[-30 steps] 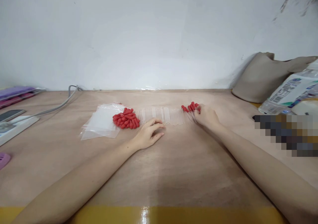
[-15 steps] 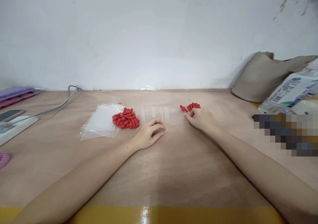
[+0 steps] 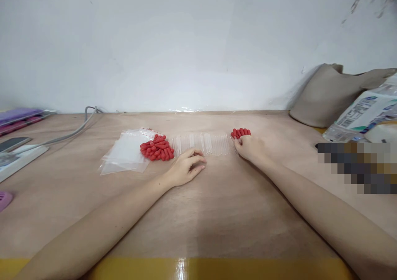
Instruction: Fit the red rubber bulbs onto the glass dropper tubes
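Note:
My left hand (image 3: 187, 167) rests on the table, fingers loosely curved and apart, with nothing in it. Just behind it lies a row of thin clear tubes (image 3: 214, 143), side by side. A heap of red rubber bulbs (image 3: 157, 147) is left of the row, partly on clear zip bags (image 3: 127, 149). At the row's right end my right hand (image 3: 246, 147) is closed in a pinch at a red-bulbed dropper (image 3: 233, 135). More red bulbs (image 3: 243, 131) line up behind the fingers; their tubes are mostly hidden by my hand.
A grey cable (image 3: 72, 134) runs to a white power strip (image 3: 25, 160) at the left, near a phone (image 3: 14, 144). Purple packages (image 3: 21, 116) lie behind. At the right are a beige bag-like object (image 3: 319, 98) and a labelled plastic bottle (image 3: 356, 112).
My right hand has shifted slightly right, bringing the tilted red-bulbed dropper in against the other bulbs. The left hand has stayed in place.

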Demonstrator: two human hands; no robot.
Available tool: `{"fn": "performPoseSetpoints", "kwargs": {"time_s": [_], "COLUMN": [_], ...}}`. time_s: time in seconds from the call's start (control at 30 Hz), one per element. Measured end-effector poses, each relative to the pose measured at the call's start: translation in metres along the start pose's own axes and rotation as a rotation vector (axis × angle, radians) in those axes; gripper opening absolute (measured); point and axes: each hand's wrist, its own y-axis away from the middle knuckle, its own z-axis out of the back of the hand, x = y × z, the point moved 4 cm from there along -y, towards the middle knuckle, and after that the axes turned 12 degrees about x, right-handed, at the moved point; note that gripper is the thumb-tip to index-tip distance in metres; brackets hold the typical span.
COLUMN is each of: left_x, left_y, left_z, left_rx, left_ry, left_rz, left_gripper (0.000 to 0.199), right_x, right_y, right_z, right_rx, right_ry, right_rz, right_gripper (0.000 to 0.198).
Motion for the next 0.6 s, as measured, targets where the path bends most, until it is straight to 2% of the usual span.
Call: {"fn": "performPoseSetpoints", "kwargs": {"time_s": [0.23,0.43,0.6], "left_x": [0.0,-0.001,-0.001], "left_y": [0.0,0.0,-0.001], "left_z": [0.0,0.0,0.0], "left_rx": [0.005,0.013,0.018], "left_ry": [0.006,0.001,-0.007], "left_rz": [-0.004,-0.002,-0.004], "left_gripper": [0.018,0.018,0.018], "right_x": [-0.003,0.006,0.008], "right_y": [-0.001,0.001,0.002], "right_z": [-0.003,-0.008,-0.008], "right_rx": [-0.062,0.019,0.059], "right_ry": [-0.073,0.021,0.079], "right_rz": [-0.012,0.035,0.047], "right_gripper": [0.027,0.021,0.027]}}
